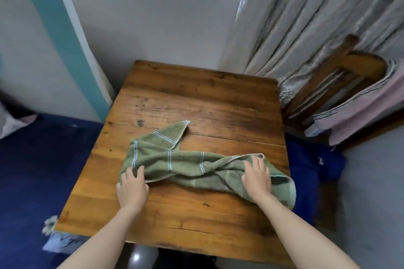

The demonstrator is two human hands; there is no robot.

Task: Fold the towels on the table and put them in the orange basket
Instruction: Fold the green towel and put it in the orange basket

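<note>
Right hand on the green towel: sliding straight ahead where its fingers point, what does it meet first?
The right hand would first cross the far hem of the green towel, right at its fingertips; beyond that only bare wooden table shows, free up to the far edge.

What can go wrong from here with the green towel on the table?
The towel is twisted in the middle; folded like this, it may come out lumpy. Its right end hangs over the table edge near the right hand and might drag the rest down. No orange basket is in view.
</note>
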